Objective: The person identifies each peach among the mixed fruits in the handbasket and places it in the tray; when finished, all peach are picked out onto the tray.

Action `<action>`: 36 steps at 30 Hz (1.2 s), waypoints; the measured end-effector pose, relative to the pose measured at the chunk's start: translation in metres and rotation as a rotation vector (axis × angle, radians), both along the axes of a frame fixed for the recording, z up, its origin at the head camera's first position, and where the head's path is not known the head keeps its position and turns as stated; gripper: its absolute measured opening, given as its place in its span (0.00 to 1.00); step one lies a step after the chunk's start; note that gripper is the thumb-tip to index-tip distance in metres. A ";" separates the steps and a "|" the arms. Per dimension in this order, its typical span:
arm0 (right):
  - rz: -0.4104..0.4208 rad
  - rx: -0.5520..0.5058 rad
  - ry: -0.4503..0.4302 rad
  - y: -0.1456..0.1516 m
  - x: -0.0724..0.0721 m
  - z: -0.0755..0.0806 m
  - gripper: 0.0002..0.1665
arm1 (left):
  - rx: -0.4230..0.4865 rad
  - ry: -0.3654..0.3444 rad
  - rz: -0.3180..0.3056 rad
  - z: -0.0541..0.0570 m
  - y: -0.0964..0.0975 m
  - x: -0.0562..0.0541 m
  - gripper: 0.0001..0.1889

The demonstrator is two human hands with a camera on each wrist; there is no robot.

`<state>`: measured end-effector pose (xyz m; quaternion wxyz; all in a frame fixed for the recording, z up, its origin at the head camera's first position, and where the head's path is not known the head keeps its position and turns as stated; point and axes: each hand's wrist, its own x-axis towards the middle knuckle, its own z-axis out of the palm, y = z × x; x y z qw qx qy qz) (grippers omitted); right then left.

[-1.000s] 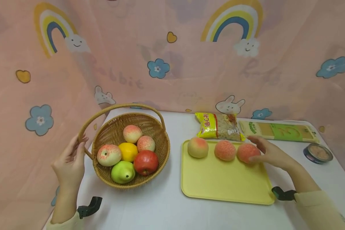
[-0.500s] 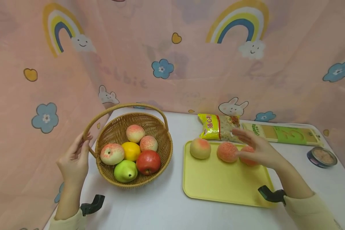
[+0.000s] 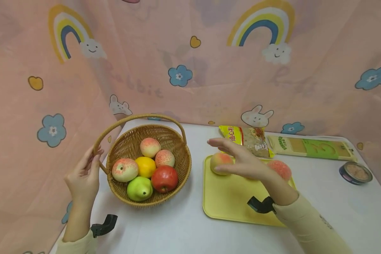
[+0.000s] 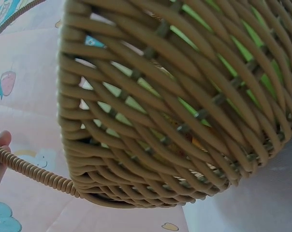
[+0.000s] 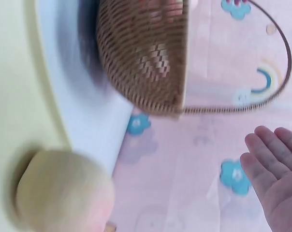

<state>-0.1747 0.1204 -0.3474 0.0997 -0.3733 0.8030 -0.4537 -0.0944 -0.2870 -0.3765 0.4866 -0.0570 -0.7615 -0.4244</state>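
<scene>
A wicker basket (image 3: 185,165) stands at the left in the head view, its arched handle (image 3: 139,116) upright. My left hand (image 3: 84,176) grips the left side of that handle. Inside lie several peaches, among them one peach (image 3: 150,147) at the back, plus a lemon (image 3: 145,167), a red apple (image 3: 164,179) and a green pear (image 3: 139,188). My right hand (image 3: 241,160), fingers straight and holding nothing, hovers over the yellow tray (image 3: 228,204), close by a pale peach (image 3: 220,163). A pink peach (image 3: 280,169) sits on the tray's right; the middle peach is hidden behind the hand.
Behind the tray lies a yellow bag of pasta (image 3: 254,141), and right of it a long green-labelled noodle pack (image 3: 314,148). A round tin (image 3: 355,173) stands at the far right. A pink patterned cloth (image 3: 190,98) rises behind the white table (image 3: 177,225).
My right hand has left the rightmost peach and moved left across the tray to the pale peach. My left hand keeps its grip on the basket handle.
</scene>
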 end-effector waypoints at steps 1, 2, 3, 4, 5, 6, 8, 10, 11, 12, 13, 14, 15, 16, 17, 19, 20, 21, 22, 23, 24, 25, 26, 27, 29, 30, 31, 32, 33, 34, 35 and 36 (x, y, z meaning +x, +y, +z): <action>0.022 -0.005 -0.005 -0.009 -0.001 0.001 0.40 | 0.001 0.001 0.002 0.000 0.000 0.000 0.18; 0.041 -0.006 -0.004 -0.018 -0.002 0.003 0.40 | 0.002 0.001 0.003 0.000 0.000 0.000 0.18; 0.060 -0.004 0.001 -0.027 -0.003 0.004 0.41 | 0.001 0.001 0.005 0.000 0.000 0.000 0.17; 0.075 0.002 0.008 -0.036 -0.004 0.006 0.41 | 0.004 0.001 0.005 0.000 0.000 -0.001 0.17; 0.090 0.006 0.017 -0.045 -0.005 0.008 0.41 | 0.003 -0.001 0.005 0.000 0.000 -0.001 0.17; 0.104 0.011 0.027 -0.054 -0.007 0.009 0.42 | 0.004 0.001 0.005 -0.001 0.000 -0.001 0.17; 0.122 0.024 0.019 -0.071 -0.009 0.014 0.42 | 0.000 0.002 0.005 -0.001 0.000 -0.002 0.17; 0.139 0.036 0.005 -0.088 -0.012 0.019 0.42 | -0.002 0.001 0.009 -0.001 0.000 -0.002 0.16; 0.146 0.041 0.001 -0.097 -0.015 0.020 0.42 | -0.006 0.001 0.012 -0.001 -0.001 -0.002 0.16; 0.153 0.045 -0.002 -0.105 -0.017 0.023 0.42 | -0.007 0.002 0.016 -0.001 -0.001 -0.002 0.16; 0.155 0.053 -0.001 -0.114 -0.020 0.024 0.42 | -0.008 0.001 0.018 -0.001 -0.001 -0.002 0.16; 0.161 0.054 -0.007 -0.122 -0.023 0.026 0.42 | -0.006 0.002 0.022 -0.001 -0.001 -0.002 0.16; 0.164 0.057 -0.007 -0.129 -0.027 0.027 0.42 | -0.010 0.002 0.023 -0.001 -0.001 -0.002 0.16; 0.163 0.060 -0.009 -0.137 -0.030 0.028 0.43 | -0.013 0.003 0.025 -0.001 -0.001 -0.002 0.16; 0.156 0.069 -0.008 -0.143 -0.033 0.029 0.43 | -0.017 0.004 0.026 0.000 -0.001 -0.002 0.16; 0.139 0.088 -0.010 -0.156 -0.039 0.031 0.42 | -0.019 0.004 0.030 0.000 -0.001 -0.002 0.16; 0.127 0.100 -0.010 -0.162 -0.041 0.031 0.42 | -0.025 0.004 0.031 0.000 -0.001 -0.002 0.16; 0.111 0.117 -0.010 -0.168 -0.044 0.032 0.43 | -0.029 0.003 0.033 0.000 -0.001 -0.002 0.16; 0.100 0.125 -0.015 -0.174 -0.047 0.031 0.43 | -0.028 0.003 0.035 0.000 -0.002 -0.002 0.17; 0.088 0.134 -0.022 -0.180 -0.050 0.030 0.43 | -0.027 0.003 0.034 0.000 -0.002 -0.002 0.17; 0.078 0.140 -0.037 -0.185 -0.053 0.029 0.43 | -0.026 0.004 0.033 0.000 -0.002 -0.002 0.17; 0.066 0.141 -0.053 -0.190 -0.056 0.028 0.44 | -0.028 0.006 0.032 0.000 -0.002 -0.002 0.17; 0.052 0.143 -0.074 -0.195 -0.059 0.026 0.44 | -0.028 0.009 0.028 0.001 -0.002 -0.002 0.16; 0.041 0.141 -0.096 -0.200 -0.062 0.023 0.44 | -0.022 0.010 0.025 0.001 -0.002 -0.002 0.16; 0.021 0.151 -0.125 -0.209 -0.068 0.018 0.44 | -0.021 0.011 0.020 0.001 -0.002 -0.002 0.16; 0.016 0.154 -0.137 -0.213 -0.070 0.015 0.44 | -0.020 0.009 0.019 0.001 -0.002 -0.002 0.16; 0.016 0.157 -0.144 -0.216 -0.074 0.011 0.43 | -0.019 0.008 0.020 0.000 -0.002 -0.002 0.17; 0.017 0.164 -0.143 -0.219 -0.077 0.008 0.42 | -0.014 0.006 0.017 -0.001 -0.002 -0.003 0.17; 0.019 0.171 -0.146 -0.221 -0.080 0.004 0.42 | -0.011 0.004 0.016 -0.001 -0.002 -0.003 0.17; 0.018 0.177 -0.151 -0.223 -0.083 0.000 0.42 | -0.012 0.003 0.014 -0.002 -0.002 -0.003 0.17; 0.016 0.185 -0.153 -0.224 -0.086 -0.004 0.41 | -0.007 0.004 0.010 -0.003 -0.003 -0.003 0.17; 0.013 0.196 -0.156 -0.224 -0.088 -0.008 0.41 | -0.005 0.004 0.006 -0.004 -0.003 -0.003 0.17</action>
